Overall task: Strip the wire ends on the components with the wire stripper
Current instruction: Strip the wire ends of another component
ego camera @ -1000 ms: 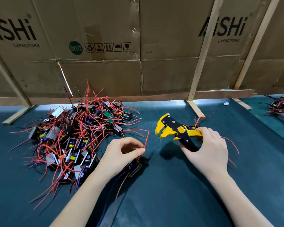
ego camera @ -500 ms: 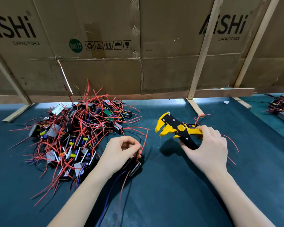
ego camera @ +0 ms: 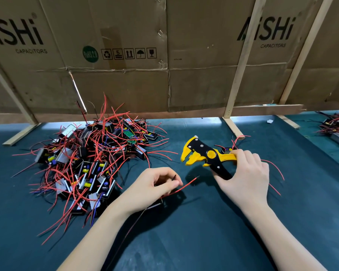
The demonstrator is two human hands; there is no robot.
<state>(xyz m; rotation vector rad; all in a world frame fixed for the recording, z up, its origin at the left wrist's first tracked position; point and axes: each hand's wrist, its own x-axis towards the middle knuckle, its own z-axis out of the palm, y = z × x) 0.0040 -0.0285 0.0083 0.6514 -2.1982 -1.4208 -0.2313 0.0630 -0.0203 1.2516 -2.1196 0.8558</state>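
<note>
Your left grip [ego camera: 155, 184] pinches a red wire [ego camera: 186, 185], its free end pointing up-right toward the wire stripper [ego camera: 205, 156]; your right grip [ego camera: 243, 177] clasps its handles, open jaws facing left, just above the wire tip, over the bench [ego camera: 204, 231].

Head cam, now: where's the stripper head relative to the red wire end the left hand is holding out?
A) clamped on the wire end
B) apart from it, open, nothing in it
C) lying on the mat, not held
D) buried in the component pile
B: the right hand grips the wire stripper by its handles, its head open with nothing in it, and the red wire pinched by the left hand ends short of it.
</note>
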